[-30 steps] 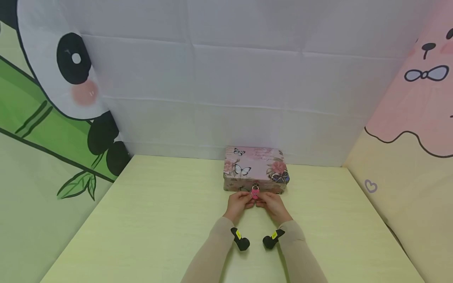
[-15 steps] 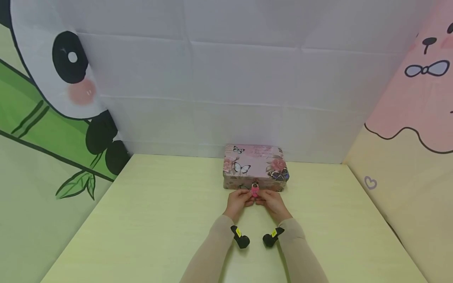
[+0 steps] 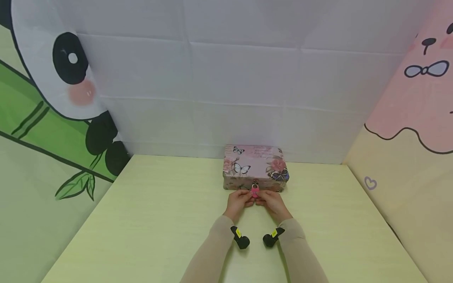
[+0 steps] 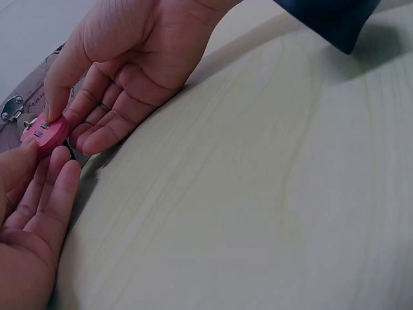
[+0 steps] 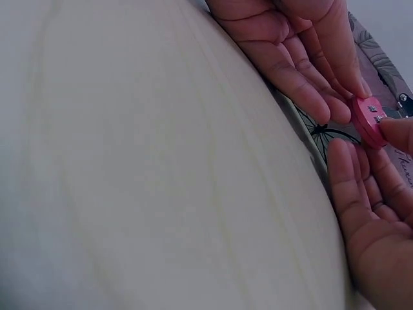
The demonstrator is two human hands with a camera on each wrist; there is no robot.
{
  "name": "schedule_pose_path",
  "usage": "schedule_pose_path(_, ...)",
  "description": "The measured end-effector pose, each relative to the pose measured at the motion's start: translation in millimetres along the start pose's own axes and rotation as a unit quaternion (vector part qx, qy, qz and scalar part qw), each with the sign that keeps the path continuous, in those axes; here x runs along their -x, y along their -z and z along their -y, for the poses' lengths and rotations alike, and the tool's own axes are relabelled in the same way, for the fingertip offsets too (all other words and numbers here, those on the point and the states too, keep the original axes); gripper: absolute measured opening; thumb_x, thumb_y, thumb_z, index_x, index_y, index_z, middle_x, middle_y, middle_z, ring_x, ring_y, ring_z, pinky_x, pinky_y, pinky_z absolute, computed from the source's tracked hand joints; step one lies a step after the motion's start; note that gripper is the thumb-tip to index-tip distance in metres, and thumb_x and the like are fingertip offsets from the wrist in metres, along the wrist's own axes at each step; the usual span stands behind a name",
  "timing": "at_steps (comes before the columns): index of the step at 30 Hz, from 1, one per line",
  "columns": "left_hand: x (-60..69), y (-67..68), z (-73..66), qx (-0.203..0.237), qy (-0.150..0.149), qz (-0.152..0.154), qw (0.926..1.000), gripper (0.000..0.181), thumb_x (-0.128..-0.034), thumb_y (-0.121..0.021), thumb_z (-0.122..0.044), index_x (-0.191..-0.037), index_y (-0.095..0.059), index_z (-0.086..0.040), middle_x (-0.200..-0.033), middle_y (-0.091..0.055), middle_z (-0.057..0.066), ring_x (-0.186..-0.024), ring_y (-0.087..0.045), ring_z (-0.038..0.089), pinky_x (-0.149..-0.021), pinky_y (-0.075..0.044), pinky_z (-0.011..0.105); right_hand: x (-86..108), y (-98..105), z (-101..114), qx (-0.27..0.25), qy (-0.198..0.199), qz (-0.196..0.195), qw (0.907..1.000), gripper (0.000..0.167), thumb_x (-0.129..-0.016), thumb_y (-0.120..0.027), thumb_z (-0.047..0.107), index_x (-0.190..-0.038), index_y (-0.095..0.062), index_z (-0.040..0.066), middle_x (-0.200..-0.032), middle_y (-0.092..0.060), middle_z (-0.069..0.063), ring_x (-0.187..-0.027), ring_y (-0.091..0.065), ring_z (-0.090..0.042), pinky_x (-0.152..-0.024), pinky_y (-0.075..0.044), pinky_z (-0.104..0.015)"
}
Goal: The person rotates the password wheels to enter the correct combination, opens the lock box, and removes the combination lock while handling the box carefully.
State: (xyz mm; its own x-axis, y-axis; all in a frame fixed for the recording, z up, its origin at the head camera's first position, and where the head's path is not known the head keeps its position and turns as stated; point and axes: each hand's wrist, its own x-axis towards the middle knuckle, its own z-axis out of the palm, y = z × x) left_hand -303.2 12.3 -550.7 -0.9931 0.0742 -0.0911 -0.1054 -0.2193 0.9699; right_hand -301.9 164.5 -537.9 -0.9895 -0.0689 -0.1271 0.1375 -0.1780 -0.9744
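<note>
A small pink combination padlock (image 3: 255,192) hangs by its shackle at the front clasp of a box (image 3: 260,159) with a butterfly and flower pattern. My left hand (image 3: 238,203) pinches the padlock's left side between thumb and fingers. From the other side my right hand (image 3: 273,204) pinches it too. In the left wrist view, number dials show on the padlock (image 4: 46,134), with a thumb on its face. The metal clasp (image 4: 11,108) shows beside it. The right wrist view has the padlock (image 5: 368,123) between both hands' fingertips.
The box stands at the back of a pale wooden table (image 3: 170,220), close to a white cloth backdrop (image 3: 212,78). Printed cloth hangs at the left (image 3: 42,157) and right. A black wrist camera (image 3: 242,240) is strapped to each sleeve.
The view has shifted slightly. Both hands keep their place at the padlock, and the box stands where it was.
</note>
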Motion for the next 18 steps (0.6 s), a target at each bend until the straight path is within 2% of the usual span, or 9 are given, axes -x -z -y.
schedule_pose_path(4,-0.1,-0.1,0.4,0.003,0.002,0.0,1.0,0.02,-0.0965,-0.062,0.002,-0.111,-0.063,0.016,-0.088,-0.072,0.014,-0.074,-0.068,0.014,-0.075,-0.062,0.032,-1.0,-0.6,-0.4,-0.008,-0.005,-0.006,0.9999,0.024,-0.101,-0.051,-0.002,-0.113,-0.058,-0.022,-0.086,-0.066,-0.006,-0.074,-0.065,-0.011,-0.069,-0.059,-0.023)
schedule_pose_path(11,-0.4,-1.2,-0.5,0.006,0.007,-0.004,1.0,0.02,-0.0962,-0.064,-0.001,-0.109,-0.064,0.014,-0.086,-0.072,0.012,-0.072,-0.067,0.013,-0.074,-0.062,0.031,-2.7,-2.2,0.8,-0.04,-0.025,-0.016,0.9988,0.031,-0.102,-0.049,0.009,-0.114,-0.061,-0.016,-0.085,-0.066,-0.01,-0.073,-0.065,-0.014,-0.067,-0.06,-0.024)
schedule_pose_path(18,0.9,-1.3,-0.4,0.01,-0.004,-0.004,0.9999,0.02,-0.0958,-0.063,0.002,-0.109,-0.063,0.016,-0.087,-0.072,0.013,-0.074,-0.068,0.014,-0.075,-0.062,0.033,-1.7,-2.1,-0.3,-0.046,-0.017,-0.013,0.9987,0.028,-0.102,-0.05,0.007,-0.113,-0.062,-0.015,-0.083,-0.066,-0.009,-0.073,-0.064,-0.015,-0.067,-0.059,-0.024)
